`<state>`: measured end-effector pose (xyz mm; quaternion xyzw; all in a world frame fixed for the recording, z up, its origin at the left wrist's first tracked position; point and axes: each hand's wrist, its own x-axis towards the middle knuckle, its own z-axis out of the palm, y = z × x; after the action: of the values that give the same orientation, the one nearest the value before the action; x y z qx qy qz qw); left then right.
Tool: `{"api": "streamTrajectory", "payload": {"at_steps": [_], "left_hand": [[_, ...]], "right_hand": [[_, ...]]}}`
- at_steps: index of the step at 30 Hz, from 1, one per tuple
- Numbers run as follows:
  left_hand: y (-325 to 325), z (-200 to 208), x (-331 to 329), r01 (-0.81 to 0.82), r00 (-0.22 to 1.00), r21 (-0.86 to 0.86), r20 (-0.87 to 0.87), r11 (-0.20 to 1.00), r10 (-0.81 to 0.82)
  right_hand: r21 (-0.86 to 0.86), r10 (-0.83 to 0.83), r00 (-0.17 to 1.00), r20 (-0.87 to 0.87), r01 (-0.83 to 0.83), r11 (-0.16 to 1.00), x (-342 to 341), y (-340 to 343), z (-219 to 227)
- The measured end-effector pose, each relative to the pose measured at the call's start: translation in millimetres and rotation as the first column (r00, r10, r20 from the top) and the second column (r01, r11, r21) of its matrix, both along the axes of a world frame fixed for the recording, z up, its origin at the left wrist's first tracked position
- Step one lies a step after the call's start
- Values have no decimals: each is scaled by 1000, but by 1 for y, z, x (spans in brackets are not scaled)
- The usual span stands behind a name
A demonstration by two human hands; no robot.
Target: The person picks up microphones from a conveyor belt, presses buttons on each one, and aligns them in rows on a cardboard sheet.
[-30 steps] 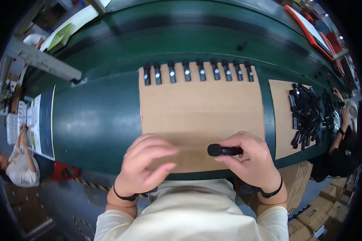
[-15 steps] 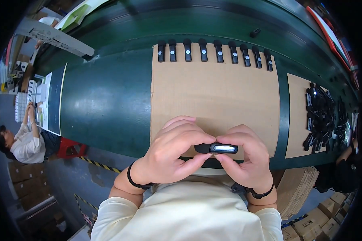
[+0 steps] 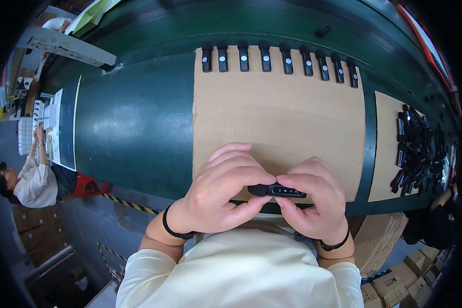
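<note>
My left hand (image 3: 222, 190) and right hand (image 3: 319, 194), each grip narrow, pinching one black microphone (image 3: 288, 191), cardboard (image 3: 277, 113) beneath, nine microphones (image 3: 287, 64) lined up beyond

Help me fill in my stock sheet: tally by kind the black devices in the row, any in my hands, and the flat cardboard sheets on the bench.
Small black round-headed devices in the row: 9
Black round-headed device held in left hand and right hand: 1
Flat brown cardboard sheets: 2
Total: 12

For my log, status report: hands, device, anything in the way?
Left hand and right hand pinching black device. Nine similar devices on cardboard. No obstruction visible.
</note>
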<state>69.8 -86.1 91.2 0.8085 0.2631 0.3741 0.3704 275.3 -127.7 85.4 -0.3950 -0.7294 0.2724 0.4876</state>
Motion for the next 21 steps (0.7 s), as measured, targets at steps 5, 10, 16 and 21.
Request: {"api": "streamTrajectory", "payload": {"at_steps": [5,10,16,21], "left_hand": [[1,-2,-1,-14,1000,1,20,1000,14],[6,-3,-7,3,1000,66,-22,998,-1],[5,-2,-7,-46,998,44,-35,998,48],[3,-7,-9,-64,997,-20,-48,998,63]], "right_hand": [[-15,4,1000,19,-4,1000,-1,1,1],[-148,2,998,-55,-10,989,0,2,0],[-254,-13,995,-100,-13,967,5,0,-6],[-151,-7,999,-31,3,989,5,3,-6]]}}
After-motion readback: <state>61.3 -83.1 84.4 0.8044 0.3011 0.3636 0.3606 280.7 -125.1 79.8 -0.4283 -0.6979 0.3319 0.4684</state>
